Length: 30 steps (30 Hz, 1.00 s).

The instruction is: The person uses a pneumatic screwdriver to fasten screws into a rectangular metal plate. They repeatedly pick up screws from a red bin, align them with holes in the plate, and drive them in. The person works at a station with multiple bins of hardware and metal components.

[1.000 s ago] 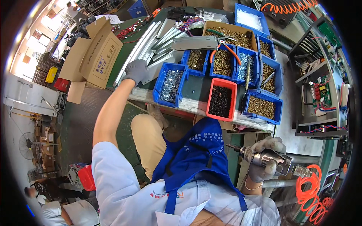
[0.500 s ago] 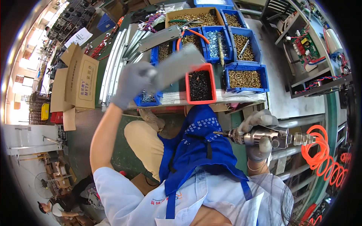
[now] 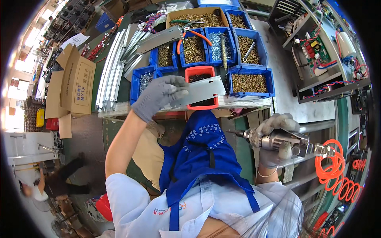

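Note:
My left hand point(image 3: 160, 95), in a grey glove, grips one end of a flat metal plate point(image 3: 202, 90) with small holes near its far end. The plate hangs over a red bin point(image 3: 200, 70) of small black parts and hides much of it. At the right, my gloved right hand point(image 3: 279, 122) is wrapped round a silver pneumatic screwdriver point(image 3: 274, 142). Its thin bit points left, above the blue apron point(image 3: 202, 150) on my lap. An orange coiled air hose point(image 3: 331, 168) runs from its rear fitting.
Blue bins point(image 3: 251, 95) of brass and silver fasteners line the bench. Orange-handled pliers point(image 3: 204, 36) lie across them. Metal strips point(image 3: 113, 67) and an open cardboard box point(image 3: 81, 83) are at left; an open metal chassis with wiring point(image 3: 325, 67) stands right. Another person point(image 3: 37, 192) is far left.
My left hand has swung the plate right and toward me, lower over the red bin. The screwdriver stays in my right hand, almost in place. The person behind at left has shifted.

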Each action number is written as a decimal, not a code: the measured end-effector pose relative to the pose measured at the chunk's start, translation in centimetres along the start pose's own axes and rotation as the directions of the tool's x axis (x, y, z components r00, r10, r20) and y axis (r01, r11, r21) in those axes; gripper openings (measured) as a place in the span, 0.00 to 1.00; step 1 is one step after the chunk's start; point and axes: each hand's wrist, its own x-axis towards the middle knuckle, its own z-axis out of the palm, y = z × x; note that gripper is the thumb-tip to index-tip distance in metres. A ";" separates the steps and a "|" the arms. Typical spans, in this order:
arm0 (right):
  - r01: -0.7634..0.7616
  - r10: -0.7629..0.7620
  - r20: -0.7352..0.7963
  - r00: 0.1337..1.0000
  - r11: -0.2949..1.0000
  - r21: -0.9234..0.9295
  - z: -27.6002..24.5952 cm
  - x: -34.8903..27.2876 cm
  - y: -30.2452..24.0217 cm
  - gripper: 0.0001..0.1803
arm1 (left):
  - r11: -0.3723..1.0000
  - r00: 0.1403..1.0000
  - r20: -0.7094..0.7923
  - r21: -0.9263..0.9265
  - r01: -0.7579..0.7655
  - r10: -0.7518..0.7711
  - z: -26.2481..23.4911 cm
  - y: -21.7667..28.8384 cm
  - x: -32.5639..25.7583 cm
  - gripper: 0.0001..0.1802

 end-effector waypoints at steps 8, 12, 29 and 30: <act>0.242 -0.259 0.174 0.950 0.964 0.112 2.1 3.3 0.4 0.26 | 0.932 0.998 0.054 -0.363 0.006 0.014 3.5 -4.5 0.9 0.20; 0.263 -0.281 0.221 0.934 0.959 0.109 2.3 3.9 0.6 0.29 | 0.943 0.991 0.125 -0.334 0.007 0.037 4.6 -5.4 1.2 0.19; 0.268 -0.272 0.228 0.935 0.962 0.050 3.4 5.2 3.8 0.27 | 0.981 0.981 0.107 -0.128 -0.146 0.160 8.2 -6.5 -0.6 0.20; 0.276 -0.282 0.221 0.933 0.959 0.058 3.4 5.3 4.0 0.27 | 0.986 0.985 0.090 -0.087 -0.139 0.147 8.5 -6.3 -0.6 0.19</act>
